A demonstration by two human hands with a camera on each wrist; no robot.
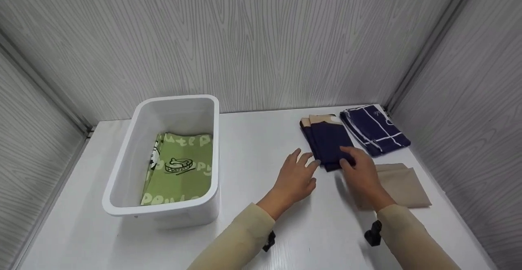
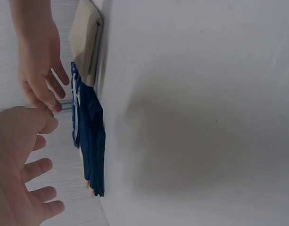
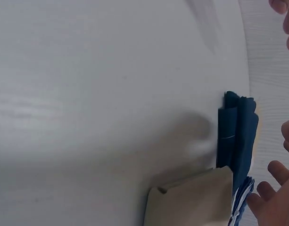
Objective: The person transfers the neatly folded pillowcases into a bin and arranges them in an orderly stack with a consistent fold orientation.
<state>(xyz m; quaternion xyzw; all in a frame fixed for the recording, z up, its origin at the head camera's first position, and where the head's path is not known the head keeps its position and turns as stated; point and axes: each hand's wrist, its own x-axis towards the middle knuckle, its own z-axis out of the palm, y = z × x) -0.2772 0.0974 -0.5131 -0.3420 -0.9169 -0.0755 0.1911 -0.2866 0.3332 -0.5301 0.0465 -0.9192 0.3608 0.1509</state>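
Note:
A folded navy cloth [image 1: 331,143] with a tan end lies on the white table. My left hand [image 1: 295,178] hovers at its near left corner, fingers spread and holding nothing. Over the cloth's near right corner is my right hand [image 1: 361,172], thumb and fingers apart. From the left wrist, both the left palm [image 2: 14,165] and the right hand [image 2: 40,70] appear raised beside the navy folds [image 2: 92,136]. The right wrist view has the right fingers [image 3: 276,200] loose, with a gap to the navy cloth [image 3: 238,136].
A folded beige cloth [image 1: 401,186] lies partly behind the right hand. Farther back right is a navy cloth with white lines [image 1: 377,129]. On the left stands a white bin [image 1: 163,212] holding a green printed cloth [image 1: 183,184]. Grey wood-grain walls [image 1: 244,45] enclose the table.

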